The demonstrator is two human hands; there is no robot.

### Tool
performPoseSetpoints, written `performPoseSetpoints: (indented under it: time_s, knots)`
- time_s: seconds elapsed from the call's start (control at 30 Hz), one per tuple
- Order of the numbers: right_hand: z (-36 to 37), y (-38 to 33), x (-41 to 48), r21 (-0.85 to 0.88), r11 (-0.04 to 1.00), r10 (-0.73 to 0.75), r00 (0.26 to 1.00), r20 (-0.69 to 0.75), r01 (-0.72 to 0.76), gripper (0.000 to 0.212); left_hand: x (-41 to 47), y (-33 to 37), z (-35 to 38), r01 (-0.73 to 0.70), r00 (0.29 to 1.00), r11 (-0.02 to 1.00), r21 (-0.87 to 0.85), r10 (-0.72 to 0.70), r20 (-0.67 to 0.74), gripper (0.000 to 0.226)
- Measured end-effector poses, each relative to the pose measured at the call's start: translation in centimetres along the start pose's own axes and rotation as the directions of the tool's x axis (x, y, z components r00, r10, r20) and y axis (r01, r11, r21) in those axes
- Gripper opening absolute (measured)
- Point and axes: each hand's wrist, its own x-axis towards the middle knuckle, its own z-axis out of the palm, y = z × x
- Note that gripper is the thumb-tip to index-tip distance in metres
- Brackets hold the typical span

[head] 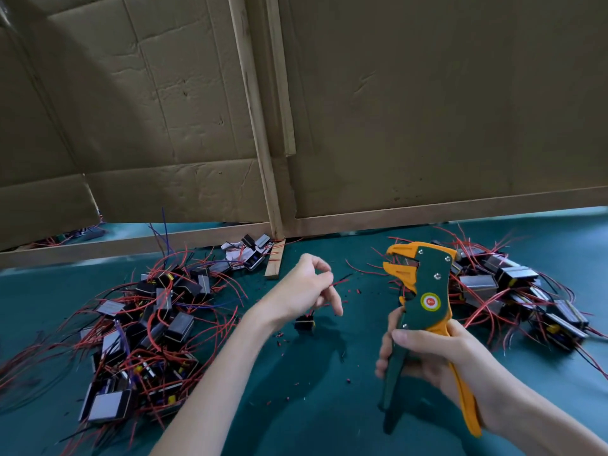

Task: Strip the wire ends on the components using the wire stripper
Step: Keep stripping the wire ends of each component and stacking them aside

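Hands apart over the table (329, 409): right hand (437, 353) grips the wire stripper (424, 291) upright, jaws gaping toward the left hand (299, 287). That hand pinches a red wire (339, 283), its black component (304, 323) hanging just below. Component piles (148, 324) flank both.

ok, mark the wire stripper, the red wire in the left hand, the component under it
wire stripper (429, 279): head view, green body.
red wire (340, 283): head view, free stretch near its tip.
component (304, 323): head view, black casing.

Wire stripper (424, 301): green and orange, upright, jaws apart (pointing left).
Component (304, 324): small, black, hanging by red wire (340, 282).
Others: left pile (148, 324), right pile (519, 291), tangled.
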Motion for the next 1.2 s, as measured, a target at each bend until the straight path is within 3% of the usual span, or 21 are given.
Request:
performPoseSetpoints:
  time_s: [0.13,0.37,0.5,0.6,0.7,0.8,1.2]
  knots:
    - [-0.8,-0.1,0.4,0.035,0.999,0.003,0.999,-0.054,-0.001,0.044,0.4,-1.5,0.9,0.070,0.997,0.995,0.075,-0.070,0.008,0.023]
    - [-0.7,0.0,0.5,0.055,0.998,0.000,0.997,-0.082,0.004,0.028,0.1,-1.3,0.7,0.050,0.999,0.971,0.234,-0.046,-0.024,0.005]
    - [-0.9,0.0,0.6,0.056,0.998,-0.001,0.997,-0.077,0.005,0.030,0.0,-0.8,0.5,-0.047,0.994,0.978,0.205,0.066,-0.087,0.009]
    - [-1.2,0.0,0.7,0.046,0.999,0.007,0.998,-0.059,-0.004,0.044,-0.2,-0.1,0.4,-0.172,0.968,0.961,0.217,0.206,-0.146,0.011]
    - [-1.2,0.0,0.6,0.033,0.999,0.012,0.999,-0.044,-0.011,0.049,-0.7,0.9,0.6,-0.268,0.962,0.963,0.027,0.270,-0.053,0.012]
    - [-1.2,0.0,0.6,0.024,1.000,0.021,1.000,-0.014,-0.020,0.047,-1.1,1.7,1.0,-0.253,0.966,0.947,-0.197,0.257,-0.004,0.012]
    - [-0.2,-0.9,-0.1,0.023,0.998,0.052,0.992,0.114,-0.055,0.043,-3.0,4.2,-0.2,-0.303,0.953,0.946,-0.116,0.303,-0.021,0.009]
